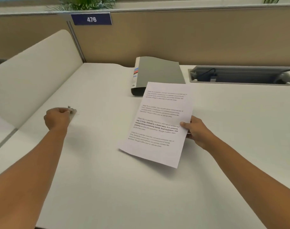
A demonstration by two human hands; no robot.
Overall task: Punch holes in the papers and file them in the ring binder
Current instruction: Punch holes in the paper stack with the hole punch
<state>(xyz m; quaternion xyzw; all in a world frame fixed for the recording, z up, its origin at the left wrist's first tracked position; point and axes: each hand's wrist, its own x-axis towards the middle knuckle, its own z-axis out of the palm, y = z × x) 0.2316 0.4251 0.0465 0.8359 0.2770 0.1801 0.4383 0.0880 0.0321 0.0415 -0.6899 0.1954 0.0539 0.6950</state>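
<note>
Right hand [196,129] pinching the right edge of the papers [159,123], thumb on top, lifting them tilted clear of the desk [108,187], probably to leave the left edge free for punching. Left hand [57,119] closed over a small blurred object [72,110] at the desk's left, likely the punch, though too smeared to tell. Binder [157,71] lying shut just behind the papers, by the partition [190,38], ready for filing.

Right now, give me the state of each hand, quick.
Left hand: closed around a small blurred object at the desk; what it is cannot be told.
Right hand: closed, pinching the printed papers by their right edge.
</note>
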